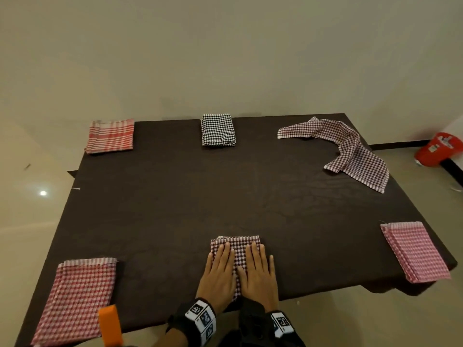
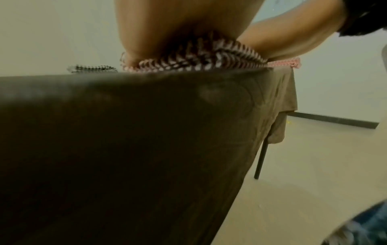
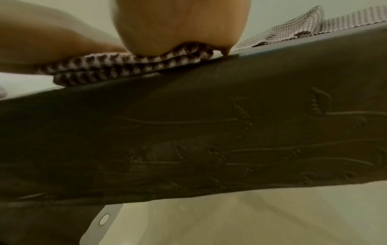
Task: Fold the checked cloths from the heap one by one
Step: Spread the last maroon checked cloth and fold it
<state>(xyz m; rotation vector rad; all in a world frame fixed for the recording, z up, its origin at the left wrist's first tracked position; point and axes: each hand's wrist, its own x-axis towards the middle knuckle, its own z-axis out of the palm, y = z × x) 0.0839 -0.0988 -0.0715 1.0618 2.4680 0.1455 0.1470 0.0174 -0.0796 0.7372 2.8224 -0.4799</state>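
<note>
Both hands lie flat, fingers straight — the left hand (image 1: 217, 271) and right hand (image 1: 258, 270) side by side, pressing the folded maroon checked cloth (image 1: 236, 242) at the near edge of the dark-covered table (image 1: 175, 196). An unfolded maroon checked cloth (image 1: 350, 149) sprawls at the far right corner — four folded cloths lie elsewhere. The wristbands (image 1: 201, 319) carry black-and-white square codes; no writing is legible.

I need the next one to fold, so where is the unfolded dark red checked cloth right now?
In the head view the unfolded dark red checked cloth lies crumpled at the far right corner of the dark brown table, right of the folded black-and-white checked cloth.
</note>
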